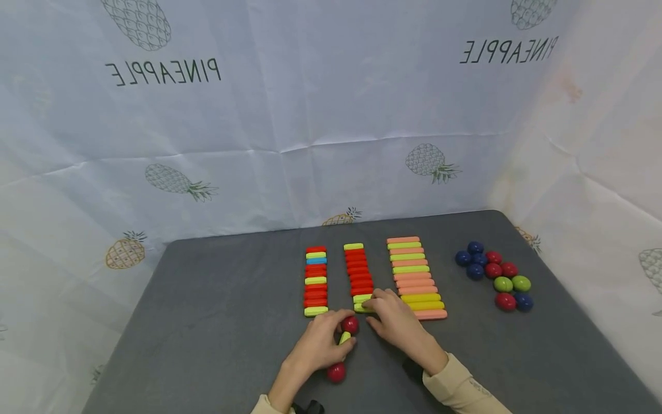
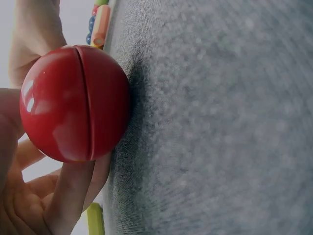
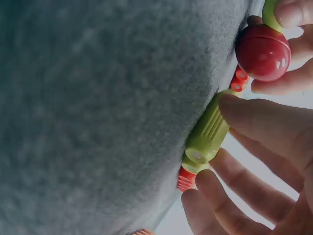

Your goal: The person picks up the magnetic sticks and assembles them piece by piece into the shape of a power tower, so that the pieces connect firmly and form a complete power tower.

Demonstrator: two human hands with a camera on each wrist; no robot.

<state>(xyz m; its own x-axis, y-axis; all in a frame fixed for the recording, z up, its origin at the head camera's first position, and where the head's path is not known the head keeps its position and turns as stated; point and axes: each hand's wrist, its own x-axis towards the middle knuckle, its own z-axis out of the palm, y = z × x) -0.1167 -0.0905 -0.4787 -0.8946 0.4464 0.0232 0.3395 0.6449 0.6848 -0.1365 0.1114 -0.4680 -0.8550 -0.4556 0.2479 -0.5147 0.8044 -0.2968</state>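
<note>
My left hand (image 1: 322,343) grips a toy dumbbell, a yellow-green rod (image 1: 345,338) with a red ball (image 1: 350,325) at the far end and another red ball (image 1: 337,372) at the near end. In the left wrist view the near ball (image 2: 76,103) covers part of the fingers and sits close over the table. With thumb and fingers my right hand (image 1: 397,323) pinches a ribbed yellow-green rod (image 3: 208,129) at the near end of the middle row. Another yellow-green rod (image 1: 362,299) lies just beyond it, followed by several red rods (image 1: 359,270).
Left of the middle row lies a row of red, yellow-green and blue rods (image 1: 316,287). A row of longer orange and yellow rods (image 1: 411,270) lies to the right. Blue balls (image 1: 475,271), red balls (image 1: 493,270) and green balls (image 1: 503,284) cluster on the grey table (image 1: 217,322) at right.
</note>
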